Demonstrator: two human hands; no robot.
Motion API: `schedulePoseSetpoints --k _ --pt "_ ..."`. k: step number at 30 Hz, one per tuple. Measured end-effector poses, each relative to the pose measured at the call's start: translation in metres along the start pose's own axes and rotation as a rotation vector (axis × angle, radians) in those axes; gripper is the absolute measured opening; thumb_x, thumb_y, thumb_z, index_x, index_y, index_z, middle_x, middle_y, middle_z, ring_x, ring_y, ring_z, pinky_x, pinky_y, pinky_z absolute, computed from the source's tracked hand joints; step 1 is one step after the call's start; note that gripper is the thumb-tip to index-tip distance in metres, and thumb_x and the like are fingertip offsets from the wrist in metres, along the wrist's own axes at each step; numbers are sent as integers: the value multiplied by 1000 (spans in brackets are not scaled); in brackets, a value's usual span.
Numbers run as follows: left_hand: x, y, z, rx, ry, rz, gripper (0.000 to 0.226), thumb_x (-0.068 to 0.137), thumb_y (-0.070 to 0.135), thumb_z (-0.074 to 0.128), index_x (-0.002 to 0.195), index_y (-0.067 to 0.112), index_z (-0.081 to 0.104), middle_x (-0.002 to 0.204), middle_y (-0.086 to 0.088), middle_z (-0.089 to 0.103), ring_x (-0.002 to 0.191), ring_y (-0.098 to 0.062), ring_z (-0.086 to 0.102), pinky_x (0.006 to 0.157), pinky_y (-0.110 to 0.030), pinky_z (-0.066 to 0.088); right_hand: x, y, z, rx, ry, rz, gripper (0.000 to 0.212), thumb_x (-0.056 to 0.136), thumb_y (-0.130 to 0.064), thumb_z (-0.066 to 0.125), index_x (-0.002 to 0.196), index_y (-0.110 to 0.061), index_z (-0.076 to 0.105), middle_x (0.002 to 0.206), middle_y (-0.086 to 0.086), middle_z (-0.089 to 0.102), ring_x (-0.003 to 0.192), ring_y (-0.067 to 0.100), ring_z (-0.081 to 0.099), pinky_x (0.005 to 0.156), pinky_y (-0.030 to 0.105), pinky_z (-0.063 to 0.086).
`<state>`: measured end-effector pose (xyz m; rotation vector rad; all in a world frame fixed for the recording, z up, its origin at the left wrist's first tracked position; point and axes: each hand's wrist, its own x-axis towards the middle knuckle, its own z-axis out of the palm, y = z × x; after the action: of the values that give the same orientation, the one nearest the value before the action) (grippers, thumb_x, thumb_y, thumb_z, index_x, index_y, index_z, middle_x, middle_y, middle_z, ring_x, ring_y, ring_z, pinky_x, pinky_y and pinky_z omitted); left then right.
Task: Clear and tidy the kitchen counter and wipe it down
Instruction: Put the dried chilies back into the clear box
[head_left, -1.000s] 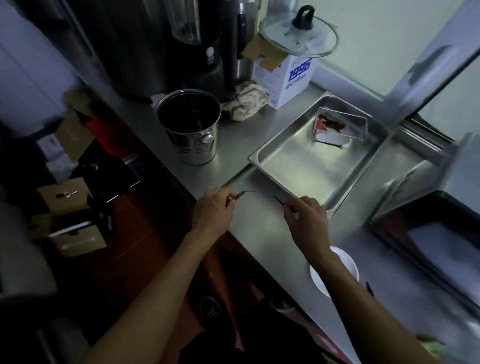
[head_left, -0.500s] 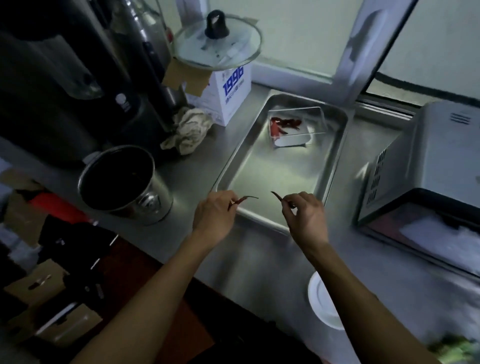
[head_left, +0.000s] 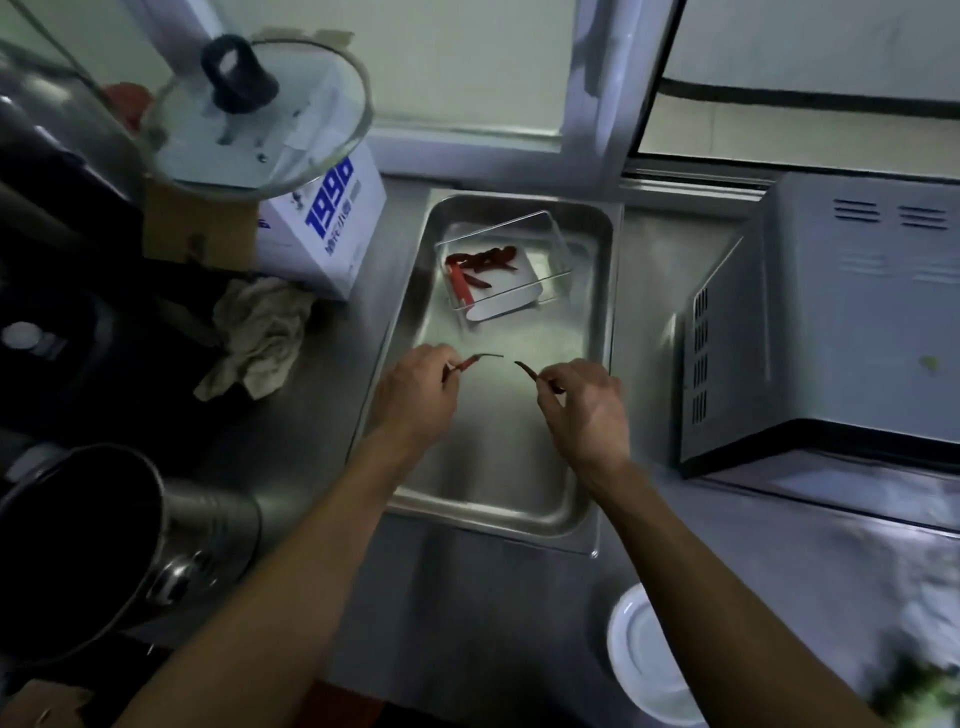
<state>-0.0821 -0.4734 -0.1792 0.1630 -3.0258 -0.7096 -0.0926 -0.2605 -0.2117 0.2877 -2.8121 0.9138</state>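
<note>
Chillies (head_left: 480, 359) thin, curled, dried red (one pinched per hand).

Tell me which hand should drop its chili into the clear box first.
Probably the left hand. Its chili points up toward the clear box at the far end of the metal tray, roughly in line with the chilies already inside. The right hand sits slightly nearer you, so it likely follows.
</note>
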Motion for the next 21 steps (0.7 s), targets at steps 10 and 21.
schedulePoseSetpoints --k 10,21 --pt "104 -2 12 -20 -4 25 15 94 26 61 107 23 67 103 -1 68 90 -21 62 80 -40 55 69 4 11 -40 47 4 7 90 -18 66 87 -13 72 78 4 66 69 24 58 64 43 49" --pt "189 -19 52 84 -49 173 16 98 28 54 106 21 66 100 0 66 97 -22 57 86 -41 39 146 24 49 -35 9 21 14 95 -23 62 96 -14 73 87 1 68 80 17 59 72 42 52"
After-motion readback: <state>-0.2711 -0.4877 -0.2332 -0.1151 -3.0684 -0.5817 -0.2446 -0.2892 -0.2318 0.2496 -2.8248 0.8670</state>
